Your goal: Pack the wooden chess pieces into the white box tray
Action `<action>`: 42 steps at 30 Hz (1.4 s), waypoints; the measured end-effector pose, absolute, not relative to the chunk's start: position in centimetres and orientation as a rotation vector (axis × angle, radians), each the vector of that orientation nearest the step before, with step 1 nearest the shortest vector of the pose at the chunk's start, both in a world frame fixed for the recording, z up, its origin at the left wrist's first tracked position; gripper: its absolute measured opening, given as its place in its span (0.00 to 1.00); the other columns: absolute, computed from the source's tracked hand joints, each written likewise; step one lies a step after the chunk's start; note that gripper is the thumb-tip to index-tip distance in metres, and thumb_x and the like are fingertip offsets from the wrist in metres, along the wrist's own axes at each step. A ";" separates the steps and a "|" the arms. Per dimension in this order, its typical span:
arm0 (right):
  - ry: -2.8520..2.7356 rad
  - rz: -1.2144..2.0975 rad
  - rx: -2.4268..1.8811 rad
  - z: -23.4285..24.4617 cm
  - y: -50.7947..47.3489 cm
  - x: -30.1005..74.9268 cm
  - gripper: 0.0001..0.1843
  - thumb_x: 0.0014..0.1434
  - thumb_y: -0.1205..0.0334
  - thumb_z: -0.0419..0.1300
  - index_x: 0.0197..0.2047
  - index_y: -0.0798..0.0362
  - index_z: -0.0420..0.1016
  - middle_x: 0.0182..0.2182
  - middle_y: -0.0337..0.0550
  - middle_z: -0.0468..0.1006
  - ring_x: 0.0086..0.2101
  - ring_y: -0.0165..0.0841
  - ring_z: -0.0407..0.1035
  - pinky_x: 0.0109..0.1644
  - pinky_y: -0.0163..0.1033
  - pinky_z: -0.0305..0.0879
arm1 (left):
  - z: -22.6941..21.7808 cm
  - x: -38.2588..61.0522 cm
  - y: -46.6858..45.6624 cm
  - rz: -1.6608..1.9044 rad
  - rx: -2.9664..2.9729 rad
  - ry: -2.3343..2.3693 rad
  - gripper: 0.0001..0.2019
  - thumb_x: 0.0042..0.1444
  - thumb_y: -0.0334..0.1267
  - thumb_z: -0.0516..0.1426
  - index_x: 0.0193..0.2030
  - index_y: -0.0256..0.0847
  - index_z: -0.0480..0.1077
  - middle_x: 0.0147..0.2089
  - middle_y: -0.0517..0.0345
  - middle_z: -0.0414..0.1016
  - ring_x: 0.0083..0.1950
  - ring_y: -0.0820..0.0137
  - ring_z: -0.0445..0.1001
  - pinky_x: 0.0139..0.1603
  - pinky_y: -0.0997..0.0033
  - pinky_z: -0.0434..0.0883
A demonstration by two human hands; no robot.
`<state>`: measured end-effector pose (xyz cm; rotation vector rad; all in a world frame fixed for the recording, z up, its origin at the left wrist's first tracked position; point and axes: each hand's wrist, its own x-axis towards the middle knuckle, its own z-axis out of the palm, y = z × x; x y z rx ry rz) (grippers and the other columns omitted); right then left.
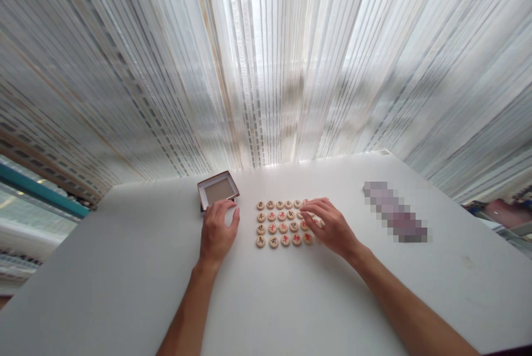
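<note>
Round wooden Chinese chess pieces (283,227) with black or red characters lie face up in rows on the white table. Over the right part of these rows is my right hand (334,230), its fingers bent and the thumb a little apart from the index finger. Its fingertips are close to the pieces and hide some of them; whether they touch one I cannot tell. My left hand (218,234) is left of the rows, thumb and fingers apart in a curve with nothing between them. Just beyond it stands a box (202,192) with dark outer sides and a pale inside, partly covered by the fingers.
The white table (266,306) reaches back to a striped sheer curtain (270,68). On its right side lies a blurred, pixelated pinkish object (394,213). Shelves with items stand beyond the table's left and right edges.
</note>
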<state>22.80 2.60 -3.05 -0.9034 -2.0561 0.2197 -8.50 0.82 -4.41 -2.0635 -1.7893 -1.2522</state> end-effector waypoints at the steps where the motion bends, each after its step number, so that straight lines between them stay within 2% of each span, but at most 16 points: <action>1: -2.046 0.217 -0.913 -3.1 2.7 22.9 0.07 0.66 0.66 0.59 0.45 0.48 0.77 0.40 0.45 0.81 0.43 0.41 0.73 0.51 0.50 0.71 | -4.7 -9.1 1.1 -1.232 -2.004 -1.791 0.08 0.63 0.38 0.57 0.46 0.41 0.73 0.49 0.50 0.75 0.53 0.58 0.72 0.61 0.55 0.65; 4: -2.020 0.230 -0.940 -3.1 2.9 23.2 0.07 0.67 0.65 0.58 0.45 0.48 0.77 0.39 0.45 0.81 0.43 0.41 0.73 0.50 0.50 0.72 | -5.6 -10.7 1.6 -1.163 -1.816 -1.868 0.12 0.61 0.40 0.59 0.50 0.41 0.73 0.57 0.45 0.70 0.60 0.53 0.67 0.64 0.50 0.62; 8: -2.001 0.249 -0.953 -3.2 3.0 23.3 0.07 0.67 0.64 0.58 0.45 0.47 0.77 0.39 0.45 0.80 0.43 0.41 0.74 0.49 0.50 0.72 | -7.2 -12.4 2.1 -1.105 -1.695 -1.971 0.16 0.59 0.42 0.61 0.53 0.41 0.74 0.65 0.42 0.62 0.66 0.49 0.60 0.68 0.47 0.58; 19: -1.989 0.282 -0.956 -3.2 3.0 23.2 0.06 0.67 0.64 0.58 0.44 0.47 0.76 0.39 0.44 0.81 0.42 0.40 0.74 0.49 0.49 0.71 | -8.8 -14.2 3.0 -1.214 -1.662 -2.063 0.07 0.60 0.41 0.59 0.41 0.42 0.76 0.59 0.44 0.69 0.62 0.51 0.68 0.64 0.49 0.65; 22: -1.983 0.295 -0.957 -3.1 3.0 23.1 0.06 0.67 0.64 0.58 0.44 0.47 0.77 0.39 0.44 0.81 0.43 0.40 0.74 0.49 0.48 0.71 | -7.9 -13.6 2.8 -1.276 -1.631 -1.998 0.07 0.60 0.41 0.59 0.41 0.41 0.75 0.58 0.44 0.71 0.61 0.52 0.70 0.63 0.50 0.66; 26: -1.975 0.322 -0.953 -3.4 2.9 22.9 0.07 0.67 0.64 0.58 0.46 0.47 0.76 0.41 0.44 0.80 0.44 0.40 0.74 0.51 0.49 0.71 | -6.0 -11.4 1.9 -1.370 -1.620 -1.855 0.07 0.63 0.40 0.59 0.45 0.42 0.75 0.63 0.45 0.69 0.64 0.54 0.68 0.65 0.52 0.65; 30: -1.954 0.345 -0.951 -3.8 2.7 22.7 0.15 0.67 0.63 0.58 0.56 0.45 0.72 0.48 0.45 0.78 0.44 0.38 0.75 0.54 0.50 0.71 | -4.9 -7.5 0.6 -1.437 -1.851 -1.679 0.06 0.64 0.39 0.59 0.46 0.43 0.74 0.66 0.47 0.67 0.64 0.57 0.70 0.64 0.56 0.68; 34: -1.993 0.368 -0.875 -4.1 2.2 22.2 0.23 0.66 0.61 0.60 0.63 0.43 0.66 0.63 0.51 0.65 0.47 0.39 0.75 0.55 0.50 0.73 | -4.8 -4.0 -0.8 -1.422 -2.156 -1.571 0.06 0.64 0.37 0.59 0.47 0.44 0.74 0.65 0.48 0.70 0.64 0.59 0.71 0.63 0.57 0.70; 36: -2.026 0.347 -0.822 -4.1 1.9 21.9 0.21 0.67 0.61 0.60 0.62 0.42 0.68 0.66 0.51 0.61 0.50 0.40 0.73 0.55 0.50 0.74 | -4.8 -3.0 -1.3 -1.419 -2.241 -1.544 0.06 0.65 0.36 0.58 0.47 0.45 0.74 0.65 0.49 0.70 0.63 0.60 0.72 0.62 0.57 0.71; 40: -2.048 0.301 -0.788 -4.1 1.5 21.5 0.13 0.67 0.65 0.58 0.53 0.43 0.75 0.63 0.50 0.64 0.49 0.39 0.73 0.51 0.48 0.75 | -4.6 -2.5 -1.8 -1.432 -2.316 -1.522 0.07 0.65 0.36 0.57 0.48 0.47 0.73 0.66 0.51 0.69 0.63 0.60 0.72 0.62 0.58 0.72; 42: -2.054 0.300 -0.818 -3.9 1.4 21.5 0.11 0.67 0.65 0.57 0.50 0.45 0.75 0.63 0.50 0.65 0.51 0.40 0.73 0.53 0.48 0.75 | -4.3 -3.0 -1.7 -1.422 -2.350 -1.504 0.10 0.65 0.38 0.57 0.53 0.47 0.71 0.66 0.51 0.69 0.64 0.60 0.71 0.63 0.57 0.70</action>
